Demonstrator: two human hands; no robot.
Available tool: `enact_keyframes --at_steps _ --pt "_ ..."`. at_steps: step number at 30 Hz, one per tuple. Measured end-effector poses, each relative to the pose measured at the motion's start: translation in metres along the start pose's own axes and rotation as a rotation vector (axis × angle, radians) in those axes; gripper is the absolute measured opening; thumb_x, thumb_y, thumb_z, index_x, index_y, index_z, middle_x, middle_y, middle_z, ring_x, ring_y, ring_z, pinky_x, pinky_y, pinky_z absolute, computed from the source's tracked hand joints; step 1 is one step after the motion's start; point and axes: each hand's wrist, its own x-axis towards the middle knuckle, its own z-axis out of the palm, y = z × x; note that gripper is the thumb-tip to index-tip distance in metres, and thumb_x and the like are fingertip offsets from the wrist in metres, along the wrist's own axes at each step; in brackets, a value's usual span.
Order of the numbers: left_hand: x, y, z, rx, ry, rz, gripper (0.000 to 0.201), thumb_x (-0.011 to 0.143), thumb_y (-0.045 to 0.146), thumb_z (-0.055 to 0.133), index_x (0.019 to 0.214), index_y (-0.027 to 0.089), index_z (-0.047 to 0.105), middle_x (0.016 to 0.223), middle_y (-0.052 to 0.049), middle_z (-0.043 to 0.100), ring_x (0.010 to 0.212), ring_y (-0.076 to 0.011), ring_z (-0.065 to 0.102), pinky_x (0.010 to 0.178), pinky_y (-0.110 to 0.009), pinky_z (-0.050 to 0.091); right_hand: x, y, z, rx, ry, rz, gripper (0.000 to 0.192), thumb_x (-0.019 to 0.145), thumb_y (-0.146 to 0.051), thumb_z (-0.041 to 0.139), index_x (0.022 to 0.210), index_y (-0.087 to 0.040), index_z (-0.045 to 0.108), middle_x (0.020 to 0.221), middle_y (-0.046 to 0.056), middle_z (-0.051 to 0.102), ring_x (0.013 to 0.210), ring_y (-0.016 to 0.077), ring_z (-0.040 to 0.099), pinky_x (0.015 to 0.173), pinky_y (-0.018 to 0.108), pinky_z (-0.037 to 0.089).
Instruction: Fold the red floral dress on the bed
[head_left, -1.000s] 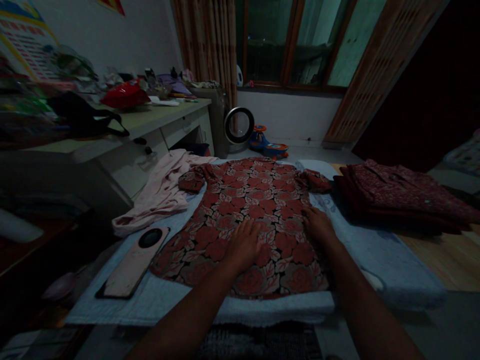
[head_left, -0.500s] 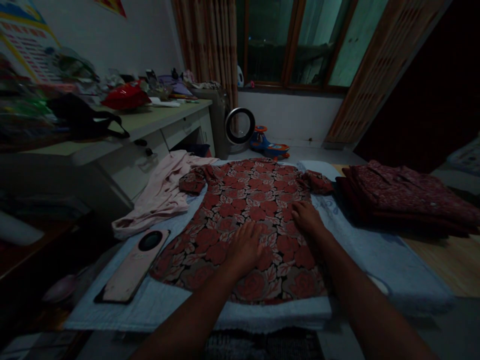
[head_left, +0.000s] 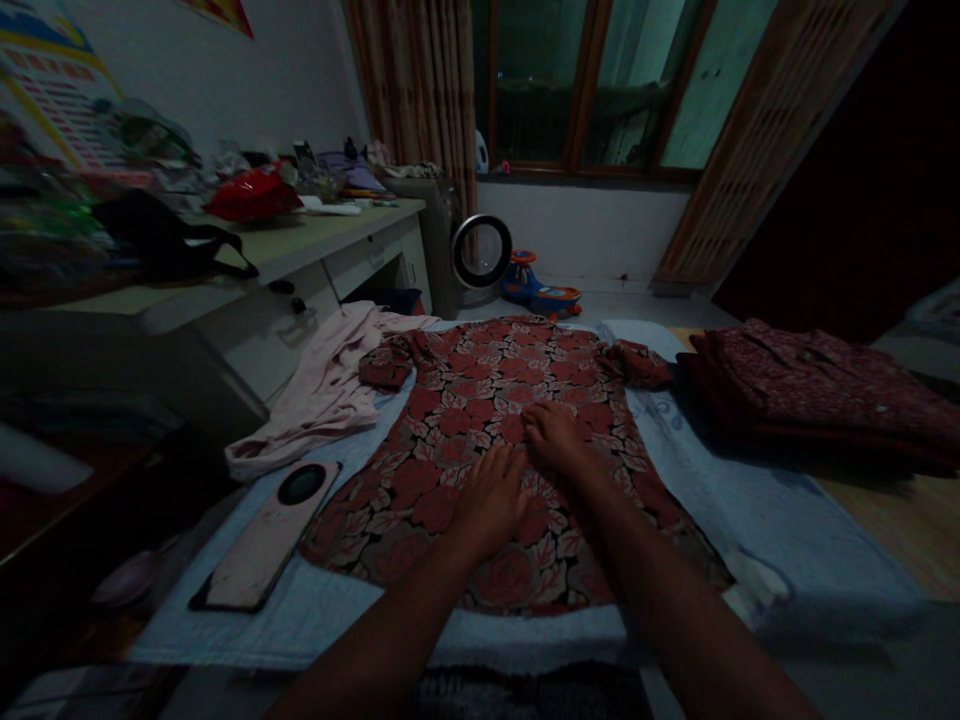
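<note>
While the shirt (head_left: 502,380) is spread flat, both hands are rested on it.

Smoothing of the cloth is judged to be the step in hand. The shirt is laid on the blue sheet (head_left: 795,530), hem nearest the wearer, sleeves out to either side. Its lower middle is touched by the left hand (head_left: 491,500), fingers nearly straight and close together, nothing gripped. Just beside and beyond, the right hand (head_left: 556,437) is set with fingers narrow and slightly bent; whether fabric is pinched cannot be told. For the next move, light, even pressure seems called for, lest the fabric be dragged. Containers: the washer (head_left: 439,250) is seen with its round door (head_left: 459,253) swung out, contents hidden; on the desk (head_left: 360,222) a red bag (head_left: 253,195) is noted, contents not visible.
</note>
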Motion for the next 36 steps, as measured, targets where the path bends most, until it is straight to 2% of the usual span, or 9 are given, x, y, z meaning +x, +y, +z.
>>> enact_keyframes --at_steps 4,10,12,15,22,27,32,34,36 --pt "0.000 0.002 0.001 -0.021 -0.002 -0.012 0.055 0.092 0.027 0.054 0.145 0.020 0.041 0.153 -0.013 0.043 0.144 -0.0310 0.036 0.119 -0.052 0.033 -0.007 -0.008 0.019 0.081 0.040 -0.081 0.028 0.089 -0.020 0.057 0.114 -0.020 0.069 0.124 0.010 0.063 0.119 0.0237 0.053 0.105 0.038 0.040" --pt "0.009 -0.004 -0.009 -0.132 -0.095 -0.075 0.057 0.089 0.019 0.049 0.146 0.016 0.039 0.153 -0.013 0.044 0.143 -0.0271 0.037 0.120 -0.046 0.032 -0.012 -0.006 0.020 0.072 0.020 -0.056 0.032 0.092 -0.024 0.056 0.122 -0.020 0.067 0.129 0.012 0.060 0.122 0.0254 0.051 0.108 0.042 0.038" --pt "0.018 -0.013 -0.014 -0.144 -0.073 -0.072 0.054 0.090 0.016 0.045 0.145 0.017 0.040 0.147 -0.012 0.050 0.137 -0.0247 0.044 0.116 -0.042 0.037 -0.012 -0.009 0.018 0.070 0.013 -0.045 0.033 0.092 -0.025 0.056 0.123 -0.021 0.067 0.129 0.012 0.060 0.122 0.0251 0.052 0.108 0.042 0.038" --pt "0.034 -0.029 -0.019 -0.063 -0.034 -0.044 0.046 0.094 0.018 0.041 0.140 0.021 0.047 0.144 -0.010 0.053 0.132 -0.0254 0.048 0.110 -0.044 0.041 -0.013 -0.014 0.014 0.070 0.013 -0.039 0.033 0.093 -0.025 0.055 0.124 -0.021 0.067 0.128 0.011 0.061 0.122 0.0247 0.051 0.108 0.042 0.037" --pt "0.062 -0.073 -0.021 0.142 -0.030 0.057 0.041 0.097 0.030 0.049 0.137 0.025 0.051 0.143 -0.009 0.054 0.133 -0.0262 0.046 0.111 -0.046 0.036 -0.013 -0.015 0.014 0.056 0.001 -0.036 0.037 0.091 -0.022 0.055 0.127 -0.022 0.065 0.129 0.010 0.060 0.122 0.0251 0.051 0.107 0.042 0.037" --pt "0.069 -0.117 -0.033 0.209 -0.041 -0.086 0.032 0.099 0.032 0.046 0.128 0.025 0.057 0.132 -0.008 0.059 0.122 -0.0256 0.054 0.103 -0.042 0.043 -0.013 -0.014 0.014 0.057 -0.003 -0.036 0.036 0.090 -0.022 0.056 0.124 -0.023 0.066 0.130 0.010 0.060 0.121 0.0252 0.051 0.107 0.042 0.037" --pt "0.070 -0.163 -0.047 0.309 -0.003 -0.210 0.038 0.099 0.032 0.041 0.131 0.021 0.057 0.133 -0.011 0.059 0.124 -0.0278 0.052 0.099 -0.040 0.044 -0.012 -0.015 0.013 0.063 -0.010 -0.022 0.035 0.090 -0.023 0.055 0.124 -0.023 0.066 0.129 0.010 0.060 0.121 0.0249 0.052 0.107 0.042 0.037" --pt "0.073 -0.172 -0.051 0.356 0.014 -0.334 0.040 0.098 0.032 0.040 0.132 0.020 0.057 0.130 -0.014 0.060 0.120 -0.0311 0.054 0.098 -0.044 0.043 -0.013 -0.015 0.012 0.069 -0.012 -0.027 0.036 0.090 -0.022 0.055 0.125 -0.024 0.065 0.129 0.010 0.060 0.122 0.0247 0.051 0.107 0.042 0.037" --pt "0.079 -0.168 -0.053 0.398 0.067 -0.425 0.040 0.097 0.030 0.041 0.131 0.016 0.058 0.126 -0.017 0.061 0.118 -0.0346 0.054 0.099 -0.050 0.041 -0.012 -0.015 0.012 0.073 -0.012 -0.025 0.036 0.090 -0.022 0.055 0.125 -0.023 0.065 0.128 0.010 0.061 0.122 0.0249 0.051 0.108 0.042 0.037"
